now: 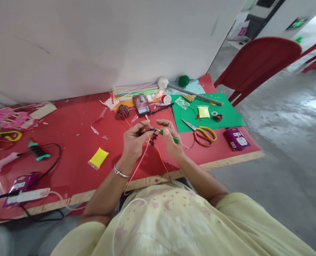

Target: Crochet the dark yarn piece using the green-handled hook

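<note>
My left hand [133, 140] is closed on a small dark multicoloured crochet piece [143, 131], pinched between thumb and fingers. My right hand [172, 142] grips a crochet hook [176, 139] with a green handle, its metal tip touching the piece and its other thin end pointing to the lower right. Small dark loops [153, 140] hang below the piece between my hands. An orange yarn strand [162, 160] runs down from there toward my lap. Behind my left hand lies a ball of multicoloured yarn [123, 111]. Fingers partly hide the crochet piece.
Scissors [204, 135] and a purple packet [236, 138] lie to the right, the scissors partly on a green sheet [182, 122]. A yellow packet [98, 158] rests at left, beyond it a glue gun [3, 163] and cables. A phone [143, 109] lies behind my hands. A red chair [262, 67] stands right.
</note>
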The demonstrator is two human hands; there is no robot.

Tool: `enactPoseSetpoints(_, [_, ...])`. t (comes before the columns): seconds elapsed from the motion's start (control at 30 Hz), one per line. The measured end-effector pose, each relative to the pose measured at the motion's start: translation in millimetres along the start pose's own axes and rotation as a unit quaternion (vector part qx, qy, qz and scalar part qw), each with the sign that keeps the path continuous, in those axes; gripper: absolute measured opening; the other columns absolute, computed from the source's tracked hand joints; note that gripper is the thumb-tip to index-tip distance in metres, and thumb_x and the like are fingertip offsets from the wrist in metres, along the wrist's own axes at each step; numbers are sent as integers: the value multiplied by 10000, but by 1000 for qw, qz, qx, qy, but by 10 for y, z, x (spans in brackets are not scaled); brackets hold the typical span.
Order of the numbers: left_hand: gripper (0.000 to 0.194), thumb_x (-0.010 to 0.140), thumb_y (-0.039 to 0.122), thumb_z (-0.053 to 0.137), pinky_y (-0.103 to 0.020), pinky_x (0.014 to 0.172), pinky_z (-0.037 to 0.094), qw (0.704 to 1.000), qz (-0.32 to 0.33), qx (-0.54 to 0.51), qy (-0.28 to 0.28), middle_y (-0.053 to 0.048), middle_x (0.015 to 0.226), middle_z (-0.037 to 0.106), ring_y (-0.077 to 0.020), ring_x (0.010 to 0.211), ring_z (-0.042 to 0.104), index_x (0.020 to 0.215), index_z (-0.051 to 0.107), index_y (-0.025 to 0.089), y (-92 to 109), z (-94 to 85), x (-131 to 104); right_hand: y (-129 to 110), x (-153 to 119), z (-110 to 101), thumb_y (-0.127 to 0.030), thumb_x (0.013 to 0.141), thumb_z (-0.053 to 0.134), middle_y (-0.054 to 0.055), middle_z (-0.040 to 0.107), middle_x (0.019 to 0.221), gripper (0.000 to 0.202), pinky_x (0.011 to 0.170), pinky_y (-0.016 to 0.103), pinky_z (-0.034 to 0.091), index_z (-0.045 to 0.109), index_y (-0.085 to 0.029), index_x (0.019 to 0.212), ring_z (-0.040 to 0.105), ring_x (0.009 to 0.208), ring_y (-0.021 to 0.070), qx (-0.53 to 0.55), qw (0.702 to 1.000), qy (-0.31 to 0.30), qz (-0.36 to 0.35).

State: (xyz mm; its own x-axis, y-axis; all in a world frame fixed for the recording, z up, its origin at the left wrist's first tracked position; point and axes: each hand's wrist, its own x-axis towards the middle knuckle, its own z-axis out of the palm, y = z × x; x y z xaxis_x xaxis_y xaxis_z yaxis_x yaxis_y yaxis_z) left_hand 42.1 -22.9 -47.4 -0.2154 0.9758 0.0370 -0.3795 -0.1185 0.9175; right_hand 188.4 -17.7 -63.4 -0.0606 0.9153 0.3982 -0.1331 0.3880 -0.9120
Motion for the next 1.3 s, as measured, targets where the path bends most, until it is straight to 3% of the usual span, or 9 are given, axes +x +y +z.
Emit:
enactPoseSetpoints(0.1, [557, 618, 198, 903, -194, 590, 498, 1000, -20, -4, -2, 24, 771, 704, -92, 663, 637, 1156, 763, 234, 11, 30, -5, -7, -42, 84, -620, 961, 504, 46, 667, 1149, 416, 835, 336, 567, 686, -255, 882, 665, 942, 173, 38, 997, -5, 62])
enactPoseSetpoints(0.23, [756, 619, 189, 901, -165, 483, 393, 999, -41, -9, 6, 59, 699, 669, -50, 527, 530, 1336, 673, 268, 60, 37, -1, 16, -71, 156, -661, 944, 500, -19, 593, 753, 427, 528, 247, 425, 612, -252, 900, 497, 561, 104, 72, 988, -6, 134])
enactPoseSetpoints(0.37, [866, 633, 179, 891, -161, 410, 283, 998, -65, -13, 0, 71, 668, 669, -17, 427, 394, 1437, 587, 286, 98, -3, 4, 37, -57, 146, -654, 949, 499, -20, 529, 711, 445, 508, 249, 351, 631, -238, 860, 438, 568, 106, 53, 991, -3, 120])
enactPoseSetpoints(0.67, [971, 672, 180, 863, -178, 386, 222, 997, -76, 1, -33, 40, 680, 685, -22, 389, 341, 1548, 449, 254, 61, -104, 51, 124, -16, 40, -593, 974, 505, -20, 522, 690, 439, 510, 245, 336, 673, -206, 855, 426, 558, 95, 44, 994, -37, 95])
enactPoseSetpoints(0.8, [907, 670, 133, 835, -192, 515, 415, 990, 25, 140, 4, -1, 771, 733, -99, 573, 567, 1506, 508, 258, 83, -50, -25, 119, 45, 10, -592, 963, 519, 6, 593, 708, 461, 546, 251, 374, 675, -190, 802, 474, 594, 109, -8, 992, -62, 112])
enactPoseSetpoints(0.9, [867, 652, 111, 839, -193, 591, 459, 981, 82, 167, 55, 5, 787, 725, -114, 666, 603, 1457, 561, 274, 91, 28, -62, 123, 16, 81, -609, 942, 541, 22, 606, 756, 447, 625, 254, 428, 678, -200, 827, 529, 689, 131, -69, 996, -6, 64])
enactPoseSetpoints(1.03, [818, 675, 185, 828, -168, 402, 249, 994, -106, 1, -27, 109, 550, 517, -30, 387, 307, 1447, 564, 254, 139, 35, 16, 200, 24, 197, -696, 904, 515, -16, 541, 661, 501, 504, 237, 381, 631, -215, 828, 459, 541, 106, 68, 989, 57, 116])
enactPoseSetpoints(1.17, [839, 631, 159, 848, -158, 385, 158, 977, -191, -35, -88, 129, 512, 462, -3, 360, 228, 1426, 583, 208, 244, -82, 91, 292, 236, 102, -701, 887, 497, -63, 416, 456, 549, 392, 209, 254, 544, -203, 660, 291, 370, 69, 284, 909, -103, 286])
enactPoseSetpoints(1.3, [866, 614, 133, 869, -164, 397, 174, 980, -169, 27, -102, 76, 588, 583, -1, 386, 299, 1430, 583, 178, 322, -170, 99, 301, 462, -140, -566, 853, 595, -31, 506, 436, 448, 368, 182, 275, 584, -173, 636, 391, 357, 73, 271, 871, -227, 342])
